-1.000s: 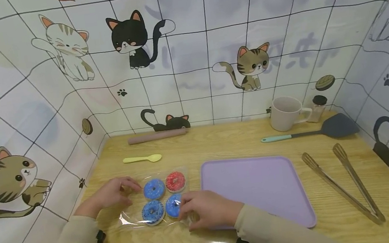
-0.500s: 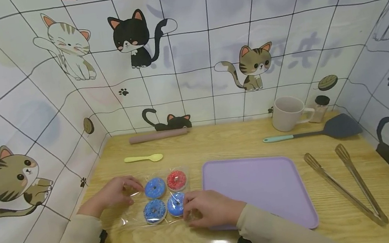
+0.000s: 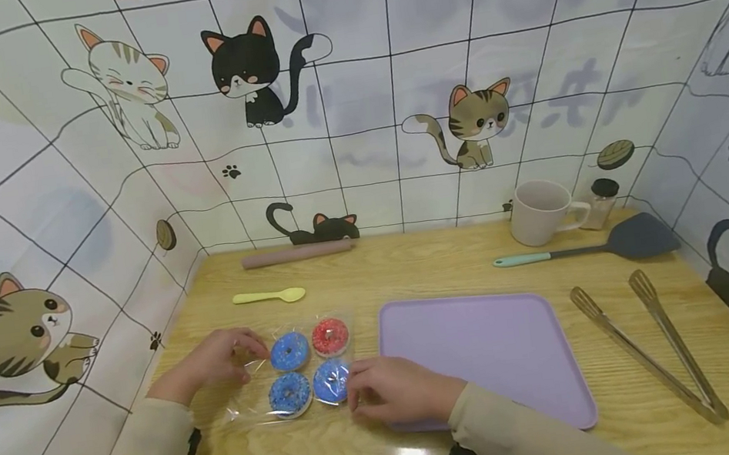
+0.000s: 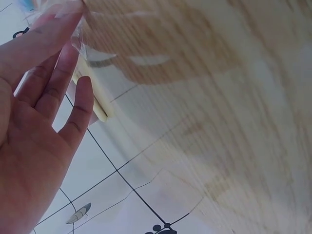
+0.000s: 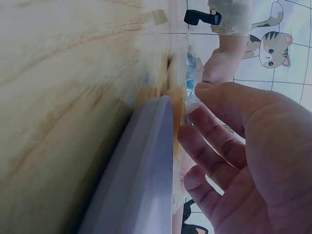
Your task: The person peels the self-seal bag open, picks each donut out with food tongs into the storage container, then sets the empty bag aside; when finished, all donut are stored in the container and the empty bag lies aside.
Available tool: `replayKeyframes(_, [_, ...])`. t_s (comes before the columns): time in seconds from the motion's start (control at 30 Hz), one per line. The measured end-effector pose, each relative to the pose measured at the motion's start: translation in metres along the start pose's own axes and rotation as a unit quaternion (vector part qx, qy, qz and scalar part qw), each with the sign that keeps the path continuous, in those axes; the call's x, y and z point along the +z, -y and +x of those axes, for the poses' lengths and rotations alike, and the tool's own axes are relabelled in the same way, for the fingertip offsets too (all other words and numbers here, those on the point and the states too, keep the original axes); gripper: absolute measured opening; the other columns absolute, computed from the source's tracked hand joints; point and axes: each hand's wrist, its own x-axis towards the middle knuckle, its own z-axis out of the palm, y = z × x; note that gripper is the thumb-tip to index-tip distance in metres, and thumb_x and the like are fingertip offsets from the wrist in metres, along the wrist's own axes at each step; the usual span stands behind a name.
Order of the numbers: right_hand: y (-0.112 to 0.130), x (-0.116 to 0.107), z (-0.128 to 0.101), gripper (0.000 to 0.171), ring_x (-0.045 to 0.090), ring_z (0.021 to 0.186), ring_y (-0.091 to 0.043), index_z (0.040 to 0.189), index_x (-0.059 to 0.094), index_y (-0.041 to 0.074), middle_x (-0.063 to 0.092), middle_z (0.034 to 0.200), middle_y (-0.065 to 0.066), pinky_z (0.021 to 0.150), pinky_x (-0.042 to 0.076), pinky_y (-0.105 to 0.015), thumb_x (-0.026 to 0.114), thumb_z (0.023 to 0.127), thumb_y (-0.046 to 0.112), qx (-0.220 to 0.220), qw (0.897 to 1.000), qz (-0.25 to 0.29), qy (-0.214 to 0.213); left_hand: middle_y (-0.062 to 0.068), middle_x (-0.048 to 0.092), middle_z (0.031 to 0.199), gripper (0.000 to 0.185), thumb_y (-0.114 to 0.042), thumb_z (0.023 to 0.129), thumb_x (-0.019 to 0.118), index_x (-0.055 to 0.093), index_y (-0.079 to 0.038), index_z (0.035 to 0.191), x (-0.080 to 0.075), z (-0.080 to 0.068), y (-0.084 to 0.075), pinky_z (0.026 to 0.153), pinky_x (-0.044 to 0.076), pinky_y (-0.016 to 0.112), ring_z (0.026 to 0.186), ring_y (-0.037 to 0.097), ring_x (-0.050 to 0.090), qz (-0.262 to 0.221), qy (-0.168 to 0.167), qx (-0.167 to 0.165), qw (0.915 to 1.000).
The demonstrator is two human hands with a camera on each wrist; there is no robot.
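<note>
Clear bag (image 3: 259, 398), lower left of frame, holds all four donuts (image 3: 310, 367); tray (image 3: 495, 357) bare. Left hand (image 3: 211, 362) pinches one edge; right hand (image 3: 394, 390) pinches the other.

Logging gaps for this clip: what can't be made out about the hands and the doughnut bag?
- Head view: the right hand covers the clear bag's near right corner, so its grip there is hidden.
- Head view: the left hand hides its own fingertips at the bag's left edge.
- Left wrist view: the bag is blurred and cut off by the top edge; no doughnuts show.
- Right wrist view: the purple tray blocks the bag's lower part.
</note>
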Motion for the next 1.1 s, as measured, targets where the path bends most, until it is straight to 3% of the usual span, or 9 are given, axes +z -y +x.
replayKeyframes(0.33, [-0.001, -0.006, -0.009, 0.004, 0.053, 0.080, 0.006, 0.098, 0.069, 0.025, 0.065, 0.100, 0.016, 0.073, 0.045, -0.012, 0.067, 0.102, 0.025, 0.004, 1.000, 0.023, -0.005, 0.004, 0.072, 0.119, 0.038, 0.003, 0.072, 0.087, 0.080, -0.018, 0.104, 0.004, 0.001, 0.002, 0.099, 0.052, 0.057, 0.116, 0.036, 0.066, 0.015, 0.002, -0.003, 0.9999])
replayKeyframes(0.73, [-0.009, -0.016, -0.025, 0.003, 0.056, 0.086, 0.005, 0.098, 0.068, 0.024, 0.064, 0.097, 0.017, 0.082, 0.049, -0.016, 0.069, 0.100, 0.023, 0.012, 1.000, 0.006, -0.016, 0.007, 0.072, 0.121, 0.039, 0.005, 0.074, 0.085, 0.080, -0.016, 0.107, 0.003, 0.002, -0.002, 0.100, 0.051, 0.060, 0.119, 0.039, 0.064, 0.011, 0.001, -0.009, 0.9999])
replayKeyframes(1.1, [-0.011, -0.021, -0.029, 0.006, 0.057, 0.088, 0.005, 0.103, 0.068, 0.024, 0.064, 0.096, 0.020, 0.082, 0.052, -0.019, 0.063, 0.104, 0.027, 0.043, 0.997, 0.059, -0.021, 0.005, 0.073, 0.120, 0.036, 0.003, 0.073, 0.087, 0.081, -0.015, 0.104, -0.001, -0.001, -0.007, 0.099, 0.051, 0.058, 0.119, 0.039, 0.064, 0.022, -0.004, -0.019, 0.9996])
